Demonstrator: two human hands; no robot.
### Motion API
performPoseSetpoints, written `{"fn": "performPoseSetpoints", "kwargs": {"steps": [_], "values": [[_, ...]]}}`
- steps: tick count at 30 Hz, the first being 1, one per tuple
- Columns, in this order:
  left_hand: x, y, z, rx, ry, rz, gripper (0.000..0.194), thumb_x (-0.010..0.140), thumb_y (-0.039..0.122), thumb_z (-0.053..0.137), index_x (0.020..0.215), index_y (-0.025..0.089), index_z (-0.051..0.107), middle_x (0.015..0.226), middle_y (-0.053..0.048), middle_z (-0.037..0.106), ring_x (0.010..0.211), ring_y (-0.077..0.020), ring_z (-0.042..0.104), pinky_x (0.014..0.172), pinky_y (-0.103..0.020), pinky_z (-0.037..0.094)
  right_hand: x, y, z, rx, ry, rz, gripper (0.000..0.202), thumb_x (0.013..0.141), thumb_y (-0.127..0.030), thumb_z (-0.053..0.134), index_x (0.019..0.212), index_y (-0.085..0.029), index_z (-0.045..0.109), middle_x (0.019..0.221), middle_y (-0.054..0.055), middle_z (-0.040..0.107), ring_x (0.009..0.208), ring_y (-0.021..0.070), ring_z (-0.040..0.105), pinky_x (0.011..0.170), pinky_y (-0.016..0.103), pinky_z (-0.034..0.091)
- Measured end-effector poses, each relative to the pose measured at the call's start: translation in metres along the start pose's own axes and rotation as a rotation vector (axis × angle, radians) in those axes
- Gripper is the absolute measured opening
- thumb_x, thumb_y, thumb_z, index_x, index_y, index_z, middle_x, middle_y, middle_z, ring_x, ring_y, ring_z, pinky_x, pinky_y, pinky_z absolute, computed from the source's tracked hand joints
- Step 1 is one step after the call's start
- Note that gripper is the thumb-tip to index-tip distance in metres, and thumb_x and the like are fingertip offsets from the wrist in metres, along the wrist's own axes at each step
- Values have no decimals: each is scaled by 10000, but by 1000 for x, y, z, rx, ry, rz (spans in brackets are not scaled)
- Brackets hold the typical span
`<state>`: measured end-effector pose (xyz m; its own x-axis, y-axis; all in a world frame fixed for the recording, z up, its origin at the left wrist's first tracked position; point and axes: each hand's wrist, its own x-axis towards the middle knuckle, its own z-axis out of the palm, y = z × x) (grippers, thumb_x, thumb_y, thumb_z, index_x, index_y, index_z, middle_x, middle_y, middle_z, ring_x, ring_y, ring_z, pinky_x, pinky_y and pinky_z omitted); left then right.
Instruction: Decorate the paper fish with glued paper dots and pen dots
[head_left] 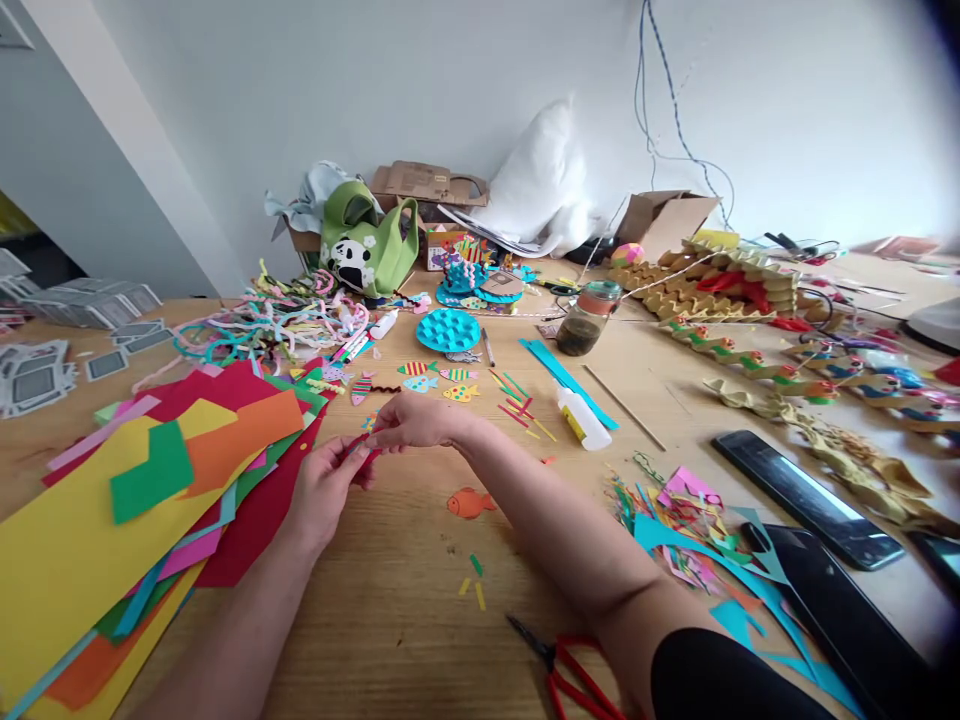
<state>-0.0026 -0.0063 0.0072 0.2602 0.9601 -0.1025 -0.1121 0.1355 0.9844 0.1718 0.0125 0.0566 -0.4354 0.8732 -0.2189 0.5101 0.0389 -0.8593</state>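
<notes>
Both hands meet over the wooden table (390, 610), just right of a pile of coloured paper (82, 500). My left hand (326, 485) pinches a small red piece (363, 457), mostly hidden by the fingers. My right hand (409, 422) reaches across from the right, its fingers closed on the same piece. An orange paper fish (470, 503) lies to the right below the hands. Beyond them are several patterned paper fish (460, 393) and thin paper strips (517, 411). Red-handled scissors (559, 665) lie near the front edge, by my right forearm.
A glue bottle (583, 418), blue strips (570, 382), a wooden stick (624, 407) and a glass jar (589, 318) stand or lie on the right. Paper scraps (690, 530) and phones (808, 498) are farther right. A blue scalloped plate (448, 331) and green bag (382, 245) are behind.
</notes>
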Motion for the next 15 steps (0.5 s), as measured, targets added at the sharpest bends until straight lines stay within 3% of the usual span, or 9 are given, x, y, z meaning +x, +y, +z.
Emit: {"fn": "performPoseSetpoints", "kwargs": {"steps": [9,15], "values": [[0,-3,2,-28,-40,11,366,600,419,811,751,122,661,588,-4,621,505,-118,562,460,-218,459,-4,-7,0,-74,22,50,110,771,-188,650,679,-136,619,586,-34,568,562,88,518,520,196,377],[-1,-4,2,-32,-35,22,358,620,432,797,739,125,658,583,-3,619,508,-118,561,468,-223,468,-4,-8,5,-146,30,48,131,764,-178,581,658,-132,643,541,-58,479,524,68,394,497,222,262]]}}
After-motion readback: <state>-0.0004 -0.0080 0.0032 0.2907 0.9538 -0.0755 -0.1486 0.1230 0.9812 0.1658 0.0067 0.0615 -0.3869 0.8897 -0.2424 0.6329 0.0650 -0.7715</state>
